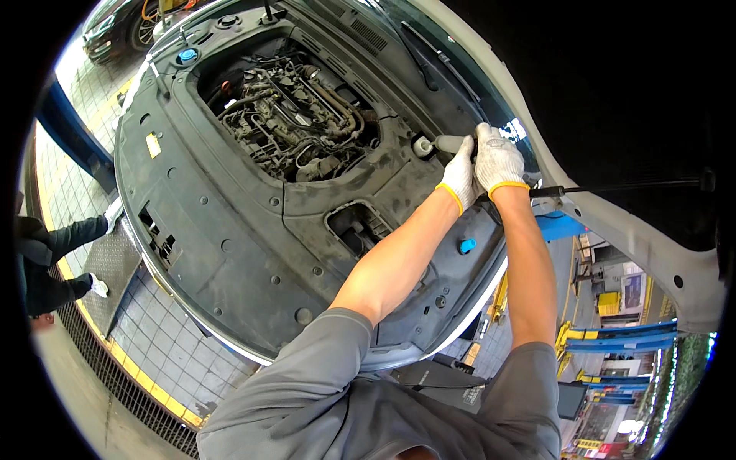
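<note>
We hold our gloved left hand [458, 182] and right hand [498, 157] together at a pale cylinder [450, 143] beside a white neck [422, 146] near the windshield [464, 57], apparently aligning it, which calls for steadiness, though we cannot tell whether either grip pinches it.

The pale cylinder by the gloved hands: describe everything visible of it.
The pale cylinder is greyish-white and smooth, plastic by its look. It lies roughly crosswise in the picture, toward the far right of the dark engine-bay trim. Its left end points at a white round fitting; whether they join is unclear. Its right end disappears behind the left hand, which seems to touch it.
</note>
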A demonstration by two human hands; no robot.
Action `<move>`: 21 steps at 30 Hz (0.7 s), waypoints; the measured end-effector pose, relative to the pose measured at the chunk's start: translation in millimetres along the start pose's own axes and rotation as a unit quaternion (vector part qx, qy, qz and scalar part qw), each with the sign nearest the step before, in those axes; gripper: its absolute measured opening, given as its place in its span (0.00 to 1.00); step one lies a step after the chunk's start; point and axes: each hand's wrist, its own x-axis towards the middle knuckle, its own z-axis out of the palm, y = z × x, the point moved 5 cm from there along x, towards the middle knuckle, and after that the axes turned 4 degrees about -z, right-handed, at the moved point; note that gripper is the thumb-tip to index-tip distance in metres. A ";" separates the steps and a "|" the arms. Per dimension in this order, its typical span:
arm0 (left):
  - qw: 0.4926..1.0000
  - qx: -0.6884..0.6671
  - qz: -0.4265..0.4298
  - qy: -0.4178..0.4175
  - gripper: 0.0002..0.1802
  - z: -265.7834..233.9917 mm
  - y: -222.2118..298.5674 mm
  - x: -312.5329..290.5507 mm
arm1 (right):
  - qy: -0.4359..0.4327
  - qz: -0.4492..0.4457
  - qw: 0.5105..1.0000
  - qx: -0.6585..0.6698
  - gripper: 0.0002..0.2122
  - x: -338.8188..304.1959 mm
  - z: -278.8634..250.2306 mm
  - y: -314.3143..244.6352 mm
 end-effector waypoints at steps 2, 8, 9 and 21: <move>1.000 -0.010 -0.001 -0.015 0.26 -0.3 -1.1 10.9 | -0.006 0.003 1.000 0.007 0.13 5.7 5.0 7.5; 0.996 0.016 -0.081 -0.046 0.28 0.8 -1.7 48.6 | -0.017 0.010 1.000 -0.021 0.13 9.8 22.2 21.8; 0.995 0.033 -0.094 -0.001 0.27 2.5 -6.8 44.7 | -0.035 0.014 0.999 -0.020 0.14 3.6 18.8 21.7; 0.990 0.007 0.039 0.135 0.18 -71.2 -8.2 100.8 | -0.102 -0.041 0.994 -0.019 0.14 -14.9 19.2 18.2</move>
